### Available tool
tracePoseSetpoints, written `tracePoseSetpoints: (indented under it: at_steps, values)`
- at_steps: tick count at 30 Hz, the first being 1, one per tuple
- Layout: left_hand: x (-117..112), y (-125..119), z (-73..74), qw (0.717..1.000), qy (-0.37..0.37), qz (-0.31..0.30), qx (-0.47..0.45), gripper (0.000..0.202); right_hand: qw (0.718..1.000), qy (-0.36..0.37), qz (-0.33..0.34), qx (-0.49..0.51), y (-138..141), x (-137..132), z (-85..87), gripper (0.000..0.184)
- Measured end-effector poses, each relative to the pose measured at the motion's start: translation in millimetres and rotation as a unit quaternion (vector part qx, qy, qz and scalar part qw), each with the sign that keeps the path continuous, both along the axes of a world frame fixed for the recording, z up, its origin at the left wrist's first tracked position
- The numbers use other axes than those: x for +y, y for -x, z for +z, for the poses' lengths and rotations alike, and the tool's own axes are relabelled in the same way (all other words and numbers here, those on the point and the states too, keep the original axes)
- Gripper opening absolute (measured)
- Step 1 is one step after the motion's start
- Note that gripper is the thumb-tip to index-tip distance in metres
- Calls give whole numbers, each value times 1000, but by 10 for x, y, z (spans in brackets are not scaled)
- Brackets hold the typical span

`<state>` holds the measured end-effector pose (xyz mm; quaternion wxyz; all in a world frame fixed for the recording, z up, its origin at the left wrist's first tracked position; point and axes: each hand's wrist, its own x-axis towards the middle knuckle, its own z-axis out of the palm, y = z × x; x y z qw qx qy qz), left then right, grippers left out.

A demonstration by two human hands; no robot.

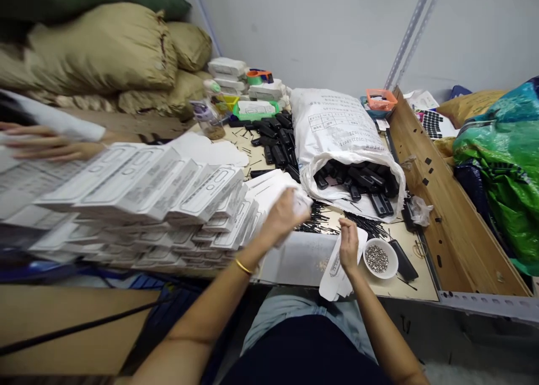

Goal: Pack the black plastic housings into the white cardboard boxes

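My left hand (280, 219) is closed around a white piece of paper or thin card (300, 204), blurred by motion, beside a fan of flat white sheets (265, 187). Fingers pressed together, my right hand (348, 247) is over a printed flat white carton (333, 275) at the table's front edge. Whatever it may pinch is hidden. Just right of it stands a white bowl (392, 264) of small metal screws (376, 259). Black slim pieces (315, 219) lie beyond both hands.
Stacked white boxes (202, 197) fill the left; another person's hand (46, 143) touches them. A white sack (337, 121) spills black plastic parts (366, 177) at the back. A wooden board (446, 205) edges the right side. A black case (403, 260) lies near the bowl.
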<state>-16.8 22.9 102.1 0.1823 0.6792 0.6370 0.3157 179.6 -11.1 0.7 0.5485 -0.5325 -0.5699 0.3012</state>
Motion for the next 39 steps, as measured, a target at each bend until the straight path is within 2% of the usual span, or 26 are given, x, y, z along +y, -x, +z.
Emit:
tracePoseSetpoints:
  at_steps: [2, 4, 6, 8, 11, 13, 14, 16, 18, 21, 23, 26, 29, 31, 34, 36, 37, 38, 39]
  values:
    - [142, 382, 450, 989, -80, 82, 94, 61, 1000, 19, -5, 22, -58, 41, 50, 31]
    - [267, 732, 758, 962, -108, 148, 204, 68, 999, 29, 10, 24, -76, 62, 100, 28]
    - [361, 1017, 889, 939, -100, 188, 271, 73, 999, 30, 26, 19, -93, 55, 144, 25]
    - [413, 1220, 888, 930, -90, 214, 284, 73, 999, 34, 31, 8, -163, 23, 170, 23]
    - [423, 1288, 780, 929, -152, 237, 241, 64, 997, 59, 10, -45, -426, -66, 135, 20]
    - [443, 1111, 648, 943, -192, 190, 196, 53, 988, 89, -19, -124, -667, -145, 39, 19]
    - [479, 951, 552, 955, -192, 143, 177, 47, 978, 111, -29, -175, -784, -187, -30, 19]
    - [629, 522, 291, 978, -136, 23, 154, 37, 946, 167, -28, -278, -970, -266, -188, 17]
    - [874, 34, -30, 984, -77, -69, 145, 27, 919, 205, -17, -335, -1070, -327, -334, 16]
    - [1298, -569, -468, 981, -16, -141, 130, 20, 922, 209, -9, -327, -1101, -370, -447, 17]
    - [1529, -790, -660, 981, -1, -157, 118, 23, 930, 206, -13, -305, -1103, -374, -452, 16]
    - [1747, -862, -813, 980, 17, -173, 95, 29, 941, 202, -33, -268, -1138, -377, -435, 15]
    - [1839, -777, -877, 980, 27, -187, 67, 18, 976, 173, -57, -117, -1210, -391, -457, 14]
    - [1820, -716, -891, 980, 26, -191, 42, 19, 986, 152, -74, -6, -1259, -400, -484, 15]
    - [1607, -684, -881, 983, 8, -182, -4, 38, 980, 146, -86, 101, -1305, -406, -490, 19]
    - [1329, -716, -861, 981, 1, -144, -131, 48, 972, 146, -80, 164, -1301, -408, -455, 22]
    - [1160, -746, -849, 964, 13, -116, -238, 49, 968, 146, -73, 191, -1285, -409, -426, 22]
    - [980, -781, -836, 926, 42, -85, -366, 49, 963, 148, -65, 215, -1258, -409, -390, 22]
    - [801, -818, -822, 867, 87, -59, -487, 45, 959, 150, -56, 234, -1221, -407, -351, 22]
